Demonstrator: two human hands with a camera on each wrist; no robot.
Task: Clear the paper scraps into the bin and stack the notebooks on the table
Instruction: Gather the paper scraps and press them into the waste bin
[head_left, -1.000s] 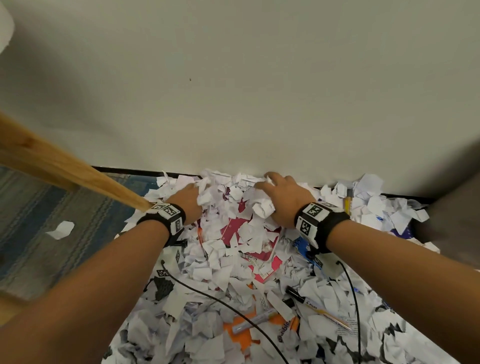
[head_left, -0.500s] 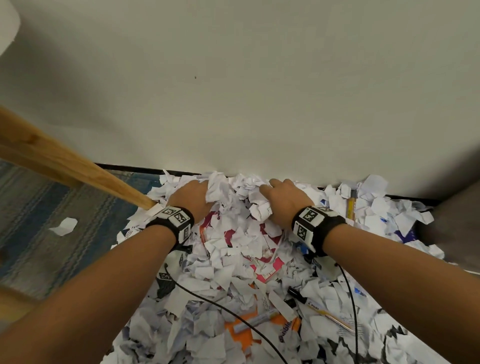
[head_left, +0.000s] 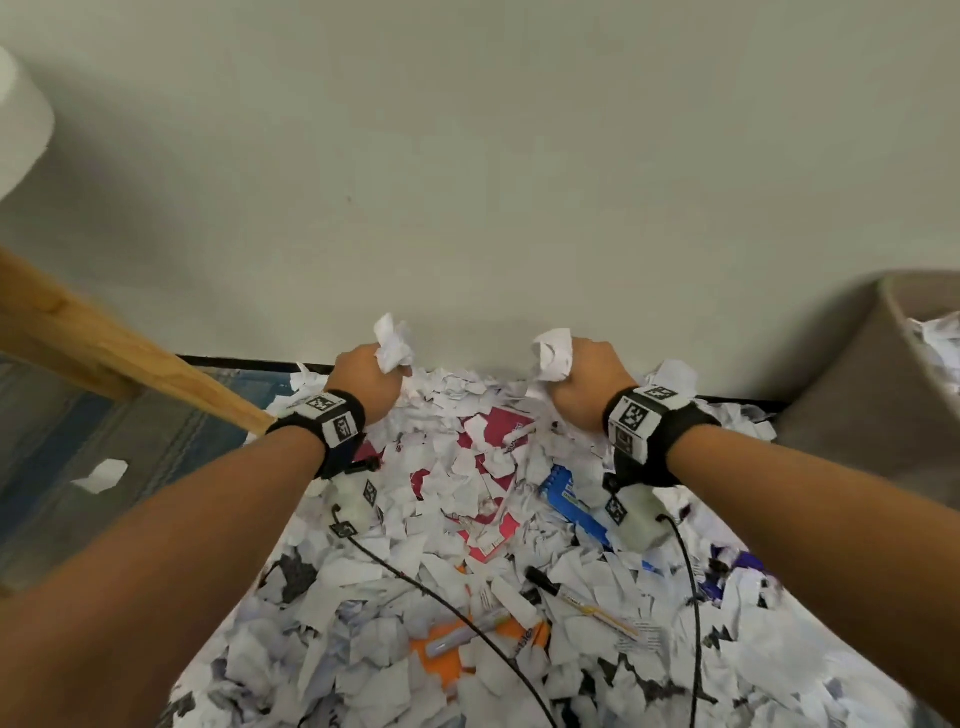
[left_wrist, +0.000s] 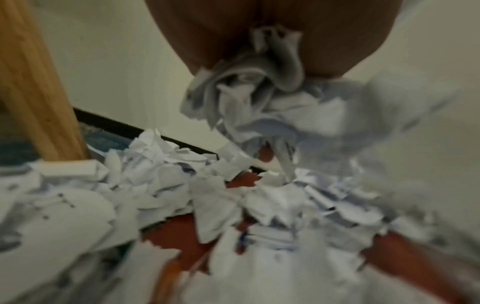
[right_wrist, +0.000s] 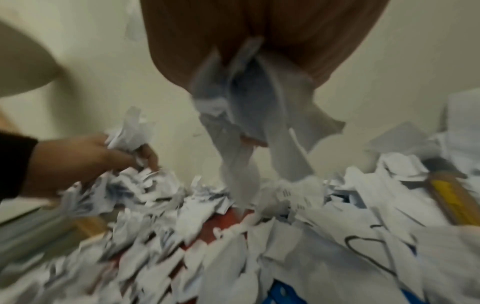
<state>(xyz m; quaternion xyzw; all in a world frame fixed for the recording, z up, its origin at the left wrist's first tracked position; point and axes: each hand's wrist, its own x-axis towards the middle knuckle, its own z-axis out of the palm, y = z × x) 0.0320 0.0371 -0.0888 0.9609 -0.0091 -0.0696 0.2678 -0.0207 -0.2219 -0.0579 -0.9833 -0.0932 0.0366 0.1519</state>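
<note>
White paper scraps (head_left: 395, 582) cover the table in a thick layer. My left hand (head_left: 370, 382) is lifted above the far edge of the pile and grips a crumpled wad of scraps (head_left: 392, 347), also seen as scraps (left_wrist: 259, 98). My right hand (head_left: 582, 387) is raised beside it and grips another wad (head_left: 553, 356), which hangs from the fist as scraps (right_wrist: 241, 115). A red notebook (head_left: 493, 431) lies half buried between my hands, a blue notebook (head_left: 569, 499) to its right, an orange one (head_left: 441, 660) nearer me. The grey bin (head_left: 857, 384) stands at the right with scraps inside.
A wooden beam (head_left: 104, 348) slants in from the left above a blue striped rug (head_left: 104, 441) with one loose scrap (head_left: 101, 475) on it. Markers (head_left: 576, 597) lie among the scraps. Two black cables (head_left: 457, 613) trail from my wrists. A white wall (head_left: 467, 182) rises just behind the table.
Both hands have closed on handfuls of scraps and lifted them up off the pile, moving apart. The view has shifted so the bin shows at the right.
</note>
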